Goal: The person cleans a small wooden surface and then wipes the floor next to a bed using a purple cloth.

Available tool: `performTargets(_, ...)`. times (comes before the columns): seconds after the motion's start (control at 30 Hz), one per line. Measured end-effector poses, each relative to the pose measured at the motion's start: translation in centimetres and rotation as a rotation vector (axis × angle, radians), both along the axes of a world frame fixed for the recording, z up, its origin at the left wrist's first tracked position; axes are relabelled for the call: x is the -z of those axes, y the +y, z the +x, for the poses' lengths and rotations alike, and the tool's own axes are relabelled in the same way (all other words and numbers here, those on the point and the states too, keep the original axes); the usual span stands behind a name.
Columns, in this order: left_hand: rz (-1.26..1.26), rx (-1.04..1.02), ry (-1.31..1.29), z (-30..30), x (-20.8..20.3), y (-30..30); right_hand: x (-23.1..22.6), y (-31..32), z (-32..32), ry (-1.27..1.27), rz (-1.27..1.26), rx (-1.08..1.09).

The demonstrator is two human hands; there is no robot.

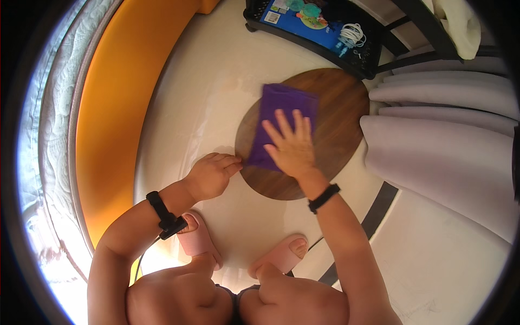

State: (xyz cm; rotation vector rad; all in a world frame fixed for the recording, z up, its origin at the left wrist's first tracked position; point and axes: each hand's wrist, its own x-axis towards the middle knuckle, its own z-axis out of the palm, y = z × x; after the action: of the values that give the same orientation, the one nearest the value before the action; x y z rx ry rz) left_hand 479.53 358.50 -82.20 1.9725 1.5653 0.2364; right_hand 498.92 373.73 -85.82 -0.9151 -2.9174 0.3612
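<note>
A folded purple cloth (290,100) lies flat on a round, dark brown wooden tabletop (341,124). On the cloth rests my right hand (294,146), palm down with the fingers spread. My left hand (214,172) is at the tabletop's left rim, beside the cloth's lower left corner. Its fingers are bent and held together, with the tips against the rim; the thumb side is partly hidden. Each of my wrists has a black band around it.
Beyond the tabletop stands a black rack (325,51) bearing a blue package (330,32) and a coiled white cable (352,35). Grey-mauve curtain fabric (433,135) hangs at the right. An orange bed side (114,108) curves along the left. My feet wear pink slippers (197,238).
</note>
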Motion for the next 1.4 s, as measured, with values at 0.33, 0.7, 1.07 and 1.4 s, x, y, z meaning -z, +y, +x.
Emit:
performTargets(0.33, -0.05, 0.2, 0.205, 1.0, 0.0, 2.5, 0.1, 5.6, 7.6, 0.054, -0.046, 0.65)
performTargets(0.7, 0.118, 0.23, -0.059, 3.3, 0.5, 3.0, -0.1, -1.6, 3.6, -0.048, -0.119, 0.375)
performTargets(1.07, -0.034, 0.412, 0.3, 1.6, -0.3, -5.0, -1.1, -4.6, 3.8, 0.076, -0.075, 0.086)
performTargets(1.4, -0.02, 0.307, 0.312, 3.3, 0.4, -5.1, -0.1, 2.1, 3.1, 0.018, 0.158, 0.495)
